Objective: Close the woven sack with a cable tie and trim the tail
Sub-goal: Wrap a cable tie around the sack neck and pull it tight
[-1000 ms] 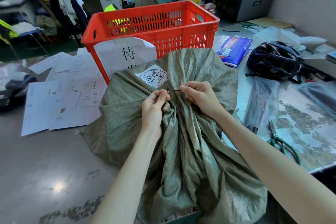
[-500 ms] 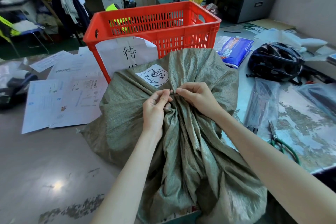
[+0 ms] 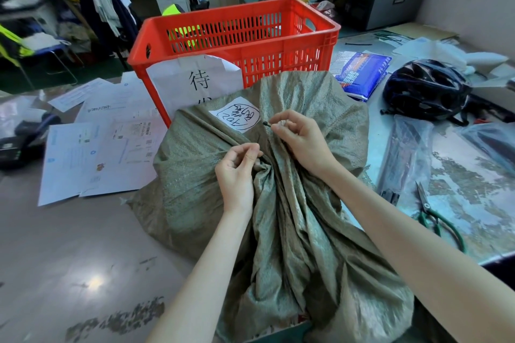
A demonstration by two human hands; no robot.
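A grey-green woven sack (image 3: 195, 175) lies on the table with its mouth gathered into a bunch at the middle. A white label (image 3: 237, 117) with handwriting is stuck on it. My left hand (image 3: 237, 170) pinches the gathered neck and one end of a black cable tie. My right hand (image 3: 295, 136) is raised a little above the neck and pinches the other end of the cable tie (image 3: 266, 124), whose black tip pokes out from my fingers. Green-handled scissors (image 3: 434, 214) lie on the table to the right.
A red plastic crate (image 3: 278, 44) with a paper sign stands just behind the sack. Printed sheets (image 3: 92, 153) lie at the left. At the right are a black helmet (image 3: 426, 89), a blue packet (image 3: 362, 72) and clear bags of cable ties (image 3: 404, 153). A person sits far back left.
My right hand has moved up and away from my left hand, drawing the cable tie end with it. The hands were touching at the sack's neck half a second ago.
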